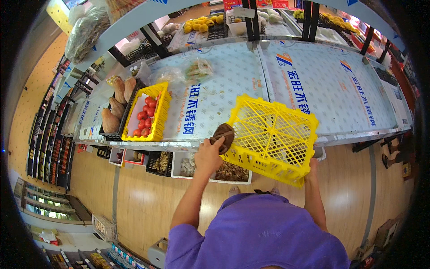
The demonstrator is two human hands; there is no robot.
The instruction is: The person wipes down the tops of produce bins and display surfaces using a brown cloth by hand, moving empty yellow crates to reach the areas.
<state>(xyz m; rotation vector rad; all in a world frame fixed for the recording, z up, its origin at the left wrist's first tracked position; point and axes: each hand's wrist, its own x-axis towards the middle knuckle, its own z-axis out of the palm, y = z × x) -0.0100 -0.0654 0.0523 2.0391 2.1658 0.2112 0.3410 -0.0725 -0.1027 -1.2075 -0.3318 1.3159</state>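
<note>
A yellow plastic mesh crate (pixel 275 132) is tilted at the front edge of the display counter, and I see straight through its slatted base. My right hand (pixel 312 168) grips its near right corner; the crate hides most of the fingers. In my left hand (pixel 209 156) is a dark brown oval object (pixel 224 136), possibly a scrubbing brush or pad, with my index finger lying across it. It meets the crate's left side. Under both is the stainless steel counter (pixel 218 111), covered with printed protective film.
To the left stand a yellow crate of tomatoes (pixel 164 111) and a black crate of butternut squashes (pixel 117 101). Bagged vegetables (pixel 198 70) lie farther back. Below the counter edge are a foam box of garlic (pixel 187 166) and a foam box of brown produce (pixel 231 173). Black posts (pixel 251 20) rise behind.
</note>
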